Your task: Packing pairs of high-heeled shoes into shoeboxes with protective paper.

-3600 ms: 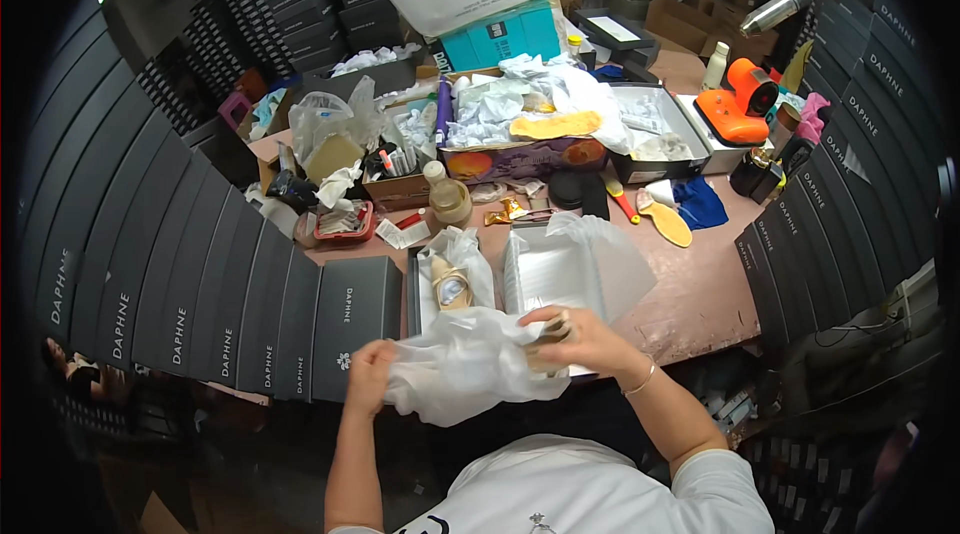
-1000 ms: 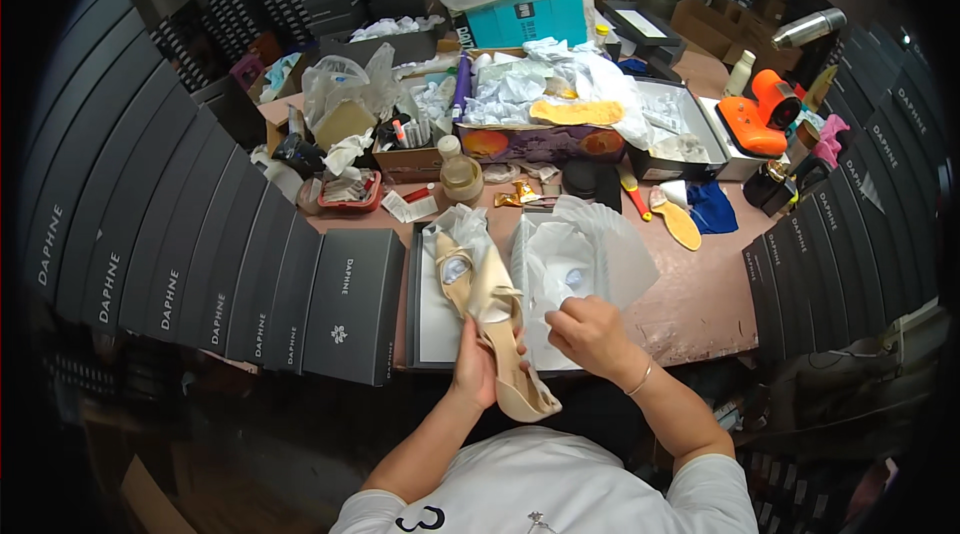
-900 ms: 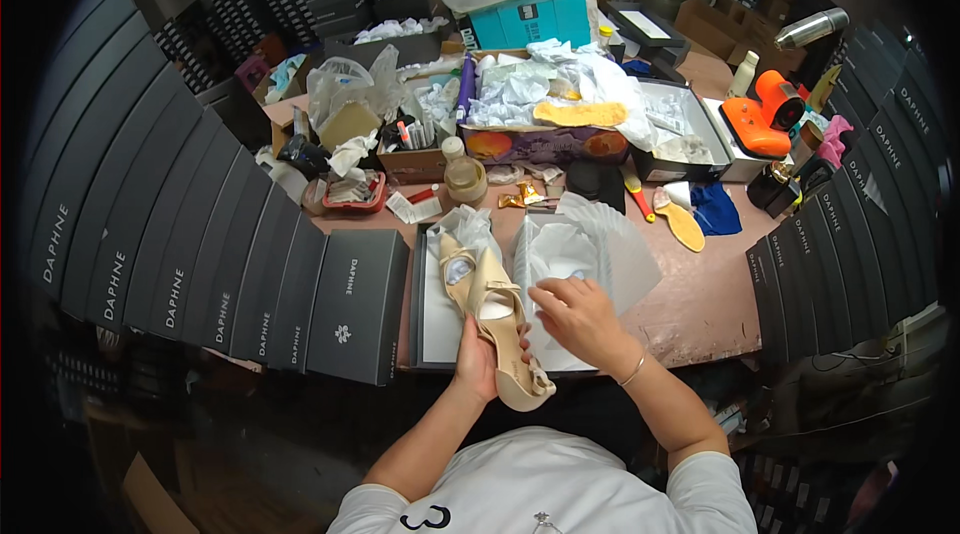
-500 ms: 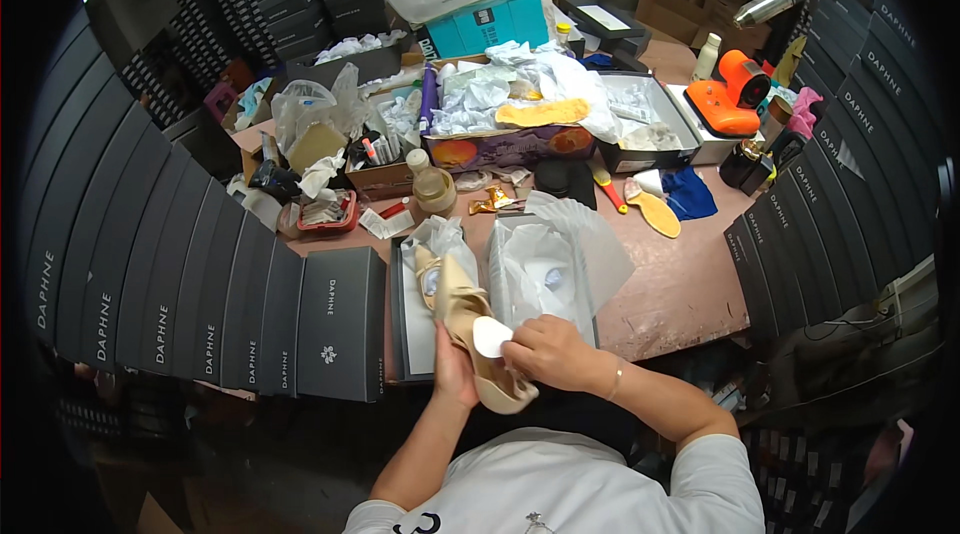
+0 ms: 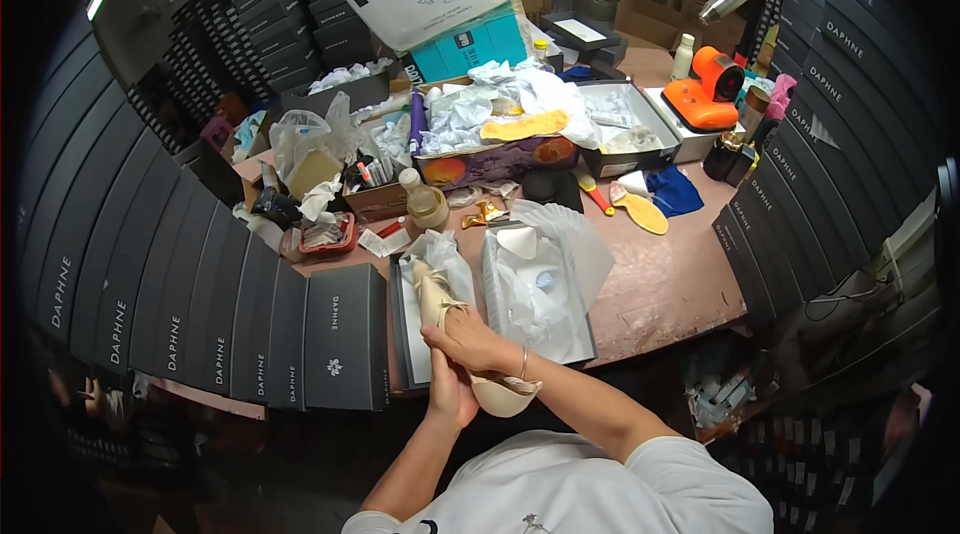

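The left hand [image 5: 452, 396] grips a beige high-heeled shoe [image 5: 462, 344] from beneath, fingers wrapped round its sole, while the right hand [image 5: 470, 339] lies over its middle, fingers curled on the upper. The smooth, glossy shoe hangs past the bench [image 5: 660, 284] edge, just short of the open shoebox [image 5: 400, 334]. A loosened grip could let the slick leather slip, or its thin strap snag on crinkled white tissue paper [image 5: 540, 284].

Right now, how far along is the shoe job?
Done: shoe box open, tissue paper spread inside. In hand: left hand holds the beige heeled shoe from below, right hand on top. Left: shoe not yet in the box; lid still off.
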### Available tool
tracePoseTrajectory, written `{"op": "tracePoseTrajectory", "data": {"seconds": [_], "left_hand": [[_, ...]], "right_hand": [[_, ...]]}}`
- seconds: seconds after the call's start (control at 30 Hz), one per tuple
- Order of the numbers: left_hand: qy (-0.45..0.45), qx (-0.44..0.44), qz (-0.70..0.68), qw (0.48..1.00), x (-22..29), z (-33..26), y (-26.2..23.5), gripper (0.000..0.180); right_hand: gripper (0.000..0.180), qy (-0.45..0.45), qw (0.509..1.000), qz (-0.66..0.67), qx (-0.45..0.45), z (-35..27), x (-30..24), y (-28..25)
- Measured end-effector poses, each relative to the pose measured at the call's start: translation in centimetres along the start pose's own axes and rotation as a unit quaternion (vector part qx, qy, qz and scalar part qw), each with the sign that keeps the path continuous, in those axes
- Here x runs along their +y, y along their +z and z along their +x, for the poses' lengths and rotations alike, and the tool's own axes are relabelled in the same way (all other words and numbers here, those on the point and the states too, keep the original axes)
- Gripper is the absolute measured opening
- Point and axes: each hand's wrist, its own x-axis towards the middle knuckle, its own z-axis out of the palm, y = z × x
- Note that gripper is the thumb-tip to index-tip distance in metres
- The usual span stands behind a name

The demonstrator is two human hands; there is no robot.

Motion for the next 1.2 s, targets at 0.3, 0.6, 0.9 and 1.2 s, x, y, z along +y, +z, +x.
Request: {"op": "tracePoseTrajectory", "data": {"seconds": [0.3,0.6,0.9,1.2], "left_hand": [[0.094,0.037,-0.008,0.995,4.3,4.2,-4.0,0.045],[0.08,0.053,0.029,0.995,4.9,3.6,-6.4,0.044],[0.049,-0.041,0.01,0.998,7.4,5.0,-7.0,0.052],[-0.037,-0.047,-0.194,0.979,3.1,-0.4,0.0,0.081]], "right_hand": [[0.078,-0.045,0.995,-0.083,-0.002,-0.4,-0.8,4.3],[0.071,-0.056,0.996,-0.023,-0.07,-2.9,-6.5,0.9],[0.041,0.054,0.963,0.186,-0.188,-5.9,-5.1,-5.2],[0.019,0.077,0.895,-0.417,0.139,-0.5,15.5,-11.8]]}}
